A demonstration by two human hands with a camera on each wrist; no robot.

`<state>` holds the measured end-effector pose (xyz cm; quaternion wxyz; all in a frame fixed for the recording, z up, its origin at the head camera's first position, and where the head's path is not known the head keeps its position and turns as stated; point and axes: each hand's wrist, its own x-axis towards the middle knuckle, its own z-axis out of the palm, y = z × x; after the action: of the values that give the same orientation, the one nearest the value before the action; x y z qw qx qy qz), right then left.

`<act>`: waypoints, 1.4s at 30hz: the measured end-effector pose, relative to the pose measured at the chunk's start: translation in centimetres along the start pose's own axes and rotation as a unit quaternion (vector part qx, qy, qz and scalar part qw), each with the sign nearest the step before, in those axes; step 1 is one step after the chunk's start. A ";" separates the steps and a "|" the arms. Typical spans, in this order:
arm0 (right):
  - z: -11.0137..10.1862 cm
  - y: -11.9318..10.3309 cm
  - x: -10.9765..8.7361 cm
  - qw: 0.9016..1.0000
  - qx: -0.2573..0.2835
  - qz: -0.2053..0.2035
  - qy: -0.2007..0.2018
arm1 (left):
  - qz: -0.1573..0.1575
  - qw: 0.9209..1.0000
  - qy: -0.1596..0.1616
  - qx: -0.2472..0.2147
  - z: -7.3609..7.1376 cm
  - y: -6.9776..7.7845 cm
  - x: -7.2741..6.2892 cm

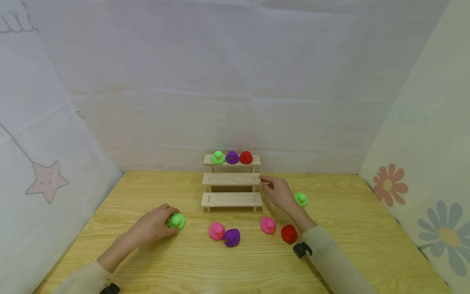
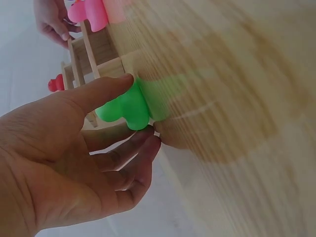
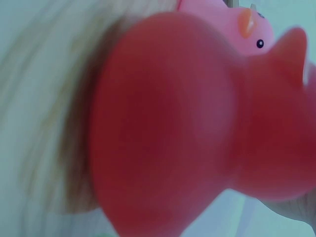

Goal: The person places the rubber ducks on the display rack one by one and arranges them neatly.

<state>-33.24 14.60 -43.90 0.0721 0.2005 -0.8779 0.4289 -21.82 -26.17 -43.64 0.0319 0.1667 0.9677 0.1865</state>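
Note:
My left hand (image 1: pixel 156 223) holds a green rubber duck (image 1: pixel 177 221) on the left part of the table. In the left wrist view, the thumb lies on one side of the green duck (image 2: pixel 129 106) and the fingertips on the other, close to the tabletop. My right hand (image 1: pixel 280 194) grips the right end of the middle step of a three-tier wooden stand (image 1: pixel 231 179), thumb and index finger at the board's edge. On the top step sit a green duck (image 1: pixel 218 157), a purple duck (image 1: pixel 232 157) and a red duck (image 1: pixel 246 157).
In front of the stand lie a pink duck (image 1: pixel 217 231) beside a purple duck (image 1: pixel 232 237). Farther right are another pink duck (image 1: pixel 268 225) and a red duck (image 1: pixel 289 234), which fills the right wrist view. Another green duck (image 1: pixel 301 199) sits beyond my right wrist. White cloth (image 1: pixel 235 81) hangs behind the table.

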 end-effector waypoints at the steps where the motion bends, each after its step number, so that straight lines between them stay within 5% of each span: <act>1: 0.0 0.0 0.0 1.000 0.000 0.001 0.001 | 0.004 1.000 0.001 0.002 0.0 0.0 0.1; 22: -0.3 0.0 0.0 1.000 -0.005 0.000 0.001 | 0.011 1.000 0.025 0.010 -0.9 1.7 1.8; 29: -0.2 0.4 0.1 1.000 -0.004 -0.003 -0.002 | 0.022 0.996 0.072 -0.039 -1.3 2.7 3.2; 42: -0.1 0.2 0.1 1.000 0.003 -0.001 -0.001 | 0.074 0.985 0.146 -0.056 -2.1 5.0 6.9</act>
<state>-33.44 14.80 -43.95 0.0708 0.2024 -0.8765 0.4310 -27.04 -20.22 -39.78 -0.1146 0.2072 0.9348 0.2648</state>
